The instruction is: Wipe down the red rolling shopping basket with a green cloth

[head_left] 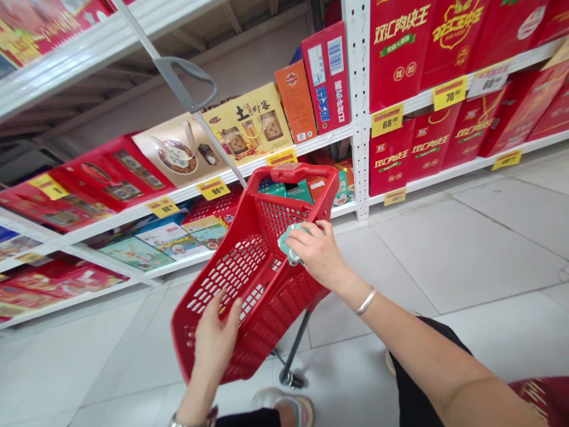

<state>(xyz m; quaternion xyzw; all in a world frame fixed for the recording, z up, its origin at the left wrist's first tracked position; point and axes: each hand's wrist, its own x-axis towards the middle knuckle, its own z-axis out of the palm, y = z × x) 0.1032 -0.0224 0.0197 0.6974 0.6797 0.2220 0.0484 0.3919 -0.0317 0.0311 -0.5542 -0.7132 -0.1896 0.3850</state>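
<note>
A red plastic shopping basket (284, 296) with perforated walls stands tilted in view, on a dark leg with a small wheel (291, 378). My right hand (317, 252) is closed on a pale green cloth (291, 243), pressed against the basket's right rim. Over the basket's near left part is my left hand (216, 332), its thumb and fingers apart and nothing visible between them. Whether it touches the basket wall I cannot tell. A metal rod with a grey loop handle (189, 83) slants down to the far end of the basket.
White shelves (362, 160) stand behind the basket, stacked with red gift boxes (398, 53), a yellow box (249, 121) and an orange box (296, 101). Yellow price tags line the shelf edges. Grey floor tiles (466, 249) lie below, with a shoe (284, 406) near the wheel.
</note>
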